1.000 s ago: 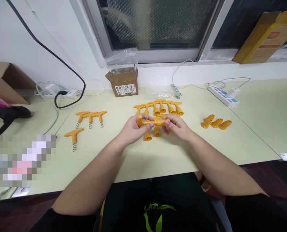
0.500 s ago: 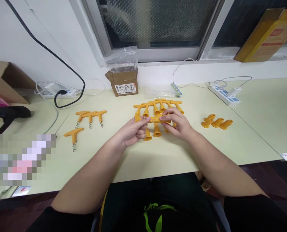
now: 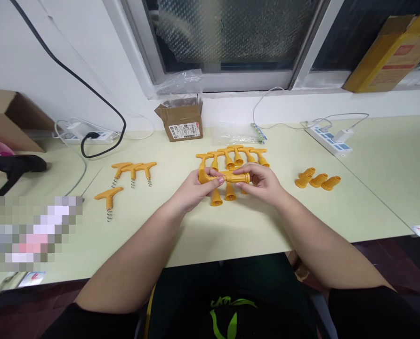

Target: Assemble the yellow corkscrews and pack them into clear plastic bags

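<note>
Above the tabletop (image 3: 224,235), the left hand (image 3: 191,189) has its fingers pinching the yellow T-handle (image 3: 203,177); and now the right hand (image 3: 265,182) loosens, baring more of the aligned sleeve (image 3: 238,179), its fingers' grip unclear: apparently a regrip.

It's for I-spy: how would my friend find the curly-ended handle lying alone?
On the pale table, look left of the left hand. Three spiral-tipped yellow handles bunch together; the lone handle lies nearer the table's front edge, apart from them.
</note>
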Demonstrator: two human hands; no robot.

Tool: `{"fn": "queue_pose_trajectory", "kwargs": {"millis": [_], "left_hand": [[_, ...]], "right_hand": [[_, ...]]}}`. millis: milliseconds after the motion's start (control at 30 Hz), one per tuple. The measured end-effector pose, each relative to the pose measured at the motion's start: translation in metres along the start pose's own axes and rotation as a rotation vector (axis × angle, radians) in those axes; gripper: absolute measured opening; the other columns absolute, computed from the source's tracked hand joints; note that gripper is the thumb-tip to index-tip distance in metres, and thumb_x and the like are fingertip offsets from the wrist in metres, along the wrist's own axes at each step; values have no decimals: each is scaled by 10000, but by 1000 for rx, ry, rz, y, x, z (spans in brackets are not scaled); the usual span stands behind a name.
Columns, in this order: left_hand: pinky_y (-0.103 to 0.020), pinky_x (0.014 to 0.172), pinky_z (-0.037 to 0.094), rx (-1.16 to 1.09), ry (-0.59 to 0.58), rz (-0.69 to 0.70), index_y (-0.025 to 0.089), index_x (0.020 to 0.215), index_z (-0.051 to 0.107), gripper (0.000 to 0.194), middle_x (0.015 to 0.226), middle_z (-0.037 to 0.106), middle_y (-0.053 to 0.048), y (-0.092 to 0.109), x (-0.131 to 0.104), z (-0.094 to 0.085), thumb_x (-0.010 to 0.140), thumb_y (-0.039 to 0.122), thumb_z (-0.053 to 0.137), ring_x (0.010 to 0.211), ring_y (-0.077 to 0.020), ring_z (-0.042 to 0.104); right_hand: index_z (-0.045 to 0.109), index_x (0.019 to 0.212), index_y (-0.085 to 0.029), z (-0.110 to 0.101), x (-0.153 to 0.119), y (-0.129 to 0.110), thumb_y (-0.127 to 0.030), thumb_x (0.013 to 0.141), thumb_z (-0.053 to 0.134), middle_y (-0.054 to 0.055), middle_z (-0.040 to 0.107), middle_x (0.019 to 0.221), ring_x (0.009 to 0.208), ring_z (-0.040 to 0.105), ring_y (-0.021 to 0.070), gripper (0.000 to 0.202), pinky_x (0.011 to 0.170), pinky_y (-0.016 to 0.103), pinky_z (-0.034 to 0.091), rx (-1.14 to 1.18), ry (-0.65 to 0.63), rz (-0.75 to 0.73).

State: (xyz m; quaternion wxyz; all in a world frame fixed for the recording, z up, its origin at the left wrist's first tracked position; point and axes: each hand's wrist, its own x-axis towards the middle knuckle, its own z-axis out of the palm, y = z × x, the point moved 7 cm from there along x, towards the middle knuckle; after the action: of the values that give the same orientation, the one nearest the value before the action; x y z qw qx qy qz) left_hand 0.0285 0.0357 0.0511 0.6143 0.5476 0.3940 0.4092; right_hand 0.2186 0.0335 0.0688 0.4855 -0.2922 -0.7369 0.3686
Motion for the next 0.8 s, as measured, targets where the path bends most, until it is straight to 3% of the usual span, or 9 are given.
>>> {"fn": "queue_pose_trajectory", "kwargs": {"millis": [167,367,467,633,800], "left_hand": [[-262,694,513,123,66,125,157,873,689,406,862,726,-39,7,0,-2,680,406,944,744,-141,649],[-313,738,574,238,80,185,163,864,703,386,915,766,-69,8,-1,-1,685,419,930,800,-191,710],[-318,755,576,272,89,219,169,867,698,374,929,767,-67,9,0,-2,703,426,916,820,-195,713],[-303,720,554,315,98,182,167,847,692,385,900,758,-59,8,2,-4,709,457,903,786,-184,689],[-305,737,553,272,64,156,163,853,692,407,903,755,-60,9,2,-4,678,449,923,794,-182,680]], "right_hand": [[743,1092,-226,9,-4,11,-401,830,829,37,740,909,645,654,149,327,582,308,575,212,-2,247],[718,1047,-217,14,-6,14,-453,862,788,-39,600,644,482,495,108,309,440,260,432,240,-41,337],[704,1060,-219,13,-5,14,-455,894,757,-28,604,686,499,477,109,293,453,261,403,192,-34,296],[723,1037,-226,6,-1,-1,-384,890,779,49,677,934,829,629,194,222,705,334,512,-51,1,5],[706,1088,-223,9,-2,3,-394,909,771,54,705,990,837,656,187,256,725,327,529,23,-40,69]]}}
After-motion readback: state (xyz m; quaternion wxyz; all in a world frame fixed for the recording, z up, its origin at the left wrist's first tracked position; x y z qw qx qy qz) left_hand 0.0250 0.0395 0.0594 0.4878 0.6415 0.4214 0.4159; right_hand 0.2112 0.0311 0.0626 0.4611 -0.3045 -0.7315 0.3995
